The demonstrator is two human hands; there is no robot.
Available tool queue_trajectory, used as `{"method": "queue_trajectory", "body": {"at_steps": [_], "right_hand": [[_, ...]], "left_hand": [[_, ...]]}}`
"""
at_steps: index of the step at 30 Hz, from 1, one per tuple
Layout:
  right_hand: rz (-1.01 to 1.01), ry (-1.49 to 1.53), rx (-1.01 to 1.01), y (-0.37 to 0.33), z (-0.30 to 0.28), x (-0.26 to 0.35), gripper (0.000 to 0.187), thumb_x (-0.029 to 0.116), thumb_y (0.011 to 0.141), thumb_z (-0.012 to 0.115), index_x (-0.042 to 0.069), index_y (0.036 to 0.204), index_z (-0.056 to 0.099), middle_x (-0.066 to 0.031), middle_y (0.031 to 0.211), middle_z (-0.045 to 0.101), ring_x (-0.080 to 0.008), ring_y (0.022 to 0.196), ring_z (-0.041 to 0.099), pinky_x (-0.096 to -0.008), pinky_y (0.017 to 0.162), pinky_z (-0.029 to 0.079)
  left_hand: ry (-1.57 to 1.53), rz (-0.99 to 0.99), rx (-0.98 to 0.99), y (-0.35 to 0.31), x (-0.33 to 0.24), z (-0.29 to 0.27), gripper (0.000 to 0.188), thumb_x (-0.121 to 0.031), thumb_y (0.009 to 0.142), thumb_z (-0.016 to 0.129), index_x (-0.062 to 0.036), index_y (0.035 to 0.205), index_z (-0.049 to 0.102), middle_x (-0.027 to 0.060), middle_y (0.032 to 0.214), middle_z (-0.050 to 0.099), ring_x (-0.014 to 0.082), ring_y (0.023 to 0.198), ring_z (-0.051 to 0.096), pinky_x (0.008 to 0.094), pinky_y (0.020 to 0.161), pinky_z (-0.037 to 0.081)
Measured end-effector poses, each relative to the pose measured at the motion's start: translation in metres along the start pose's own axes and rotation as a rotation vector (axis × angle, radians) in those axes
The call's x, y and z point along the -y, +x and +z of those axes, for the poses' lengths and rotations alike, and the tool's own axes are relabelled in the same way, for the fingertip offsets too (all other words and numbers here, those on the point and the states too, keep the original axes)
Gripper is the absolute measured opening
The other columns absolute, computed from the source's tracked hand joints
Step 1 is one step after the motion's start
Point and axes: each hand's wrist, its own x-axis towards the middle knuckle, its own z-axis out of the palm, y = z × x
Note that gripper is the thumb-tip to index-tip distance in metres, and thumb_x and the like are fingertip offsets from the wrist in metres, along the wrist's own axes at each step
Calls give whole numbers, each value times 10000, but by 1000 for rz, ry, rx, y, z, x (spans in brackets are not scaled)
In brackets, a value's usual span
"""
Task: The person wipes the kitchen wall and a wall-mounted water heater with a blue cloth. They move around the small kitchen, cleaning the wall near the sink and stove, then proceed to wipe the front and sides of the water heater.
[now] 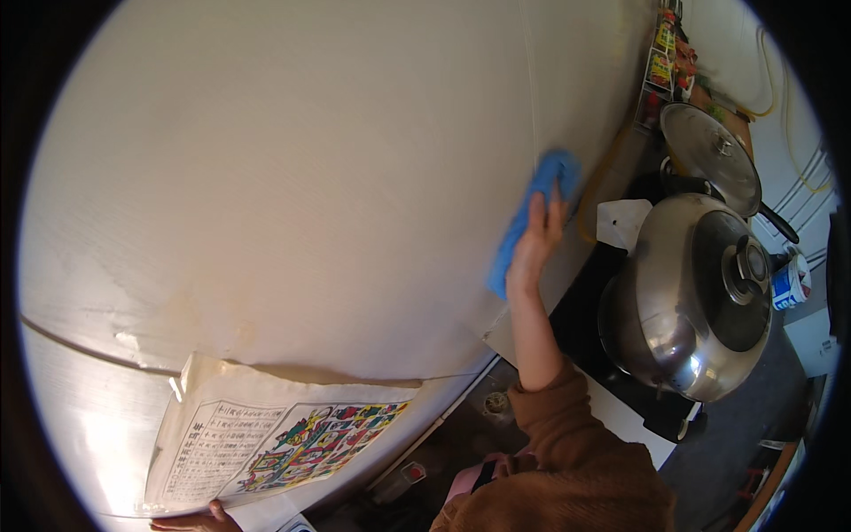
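A person's right hand (537, 246), blurred, lies with fingers extended over a blue cloth (521, 222) against a pale panel (310, 177); whether they grip it cannot be told. The left hand (206, 520), cut off at near left, sits by a printed poster (292, 443), its hold unclear. At right stand a lidded steel pot (660, 293) and, farther off, a lidded pan (709, 155); far packets (661, 66) are hard to make out.

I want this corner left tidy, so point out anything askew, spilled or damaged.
The printed sheet looks odd: its upper edge ripples and seems to bow off the pale panel rather than lie flat. No spill stands out; under the right hand is a blue cloth.
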Motion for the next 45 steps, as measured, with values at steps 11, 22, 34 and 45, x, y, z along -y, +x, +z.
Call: {"method": "queue_trajectory", "body": {"at_steps": [11, 22, 34, 45], "right_hand": [[-704, 89, 241, 142, 82, 141, 445, 341, 942, 571, 58, 1284, 574, -131, 1327, 501, -290, 1134, 468, -398, 999, 334], [142, 71, -141, 137, -8, -61, 507, 282, 972, 490, -7, 1387, 462, -139, 1362, 512, -258, 1195, 497, -330, 1040, 350], [414, 55, -168, -113, -49, -110, 483, 280, 1018, 433, -30, 1388, 426, -151, 1411, 413, -271, 1220, 468, -350, 1046, 350], [-1009, -126, 377, -60, 55, 146, 339, 179, 861, 601, -3, 1144, 641, -229, 1303, 524, -365, 1225, 462, -457, 1051, 311]], "left_hand": [[24, -12, -11, 9, -15, 10, 1237, -870, 739, 372, 35, 1505, 23, 366, 1512, 34, 511, 1405, 60, 619, 1100, 158], [35, -16, -24, 12, -17, 13, 1242, -875, 734, 370, 38, 1504, 27, 369, 1506, 49, 515, 1399, 76, 620, 1095, 168], [21, -37, -8, 7, -13, 11, 1248, -879, 729, 368, 41, 1502, 32, 373, 1499, 66, 519, 1391, 94, 620, 1089, 178], [-10, -62, -16, 3, -15, 11, 1254, -884, 724, 366, 44, 1501, 37, 377, 1493, 82, 522, 1384, 111, 621, 1084, 188]]}}
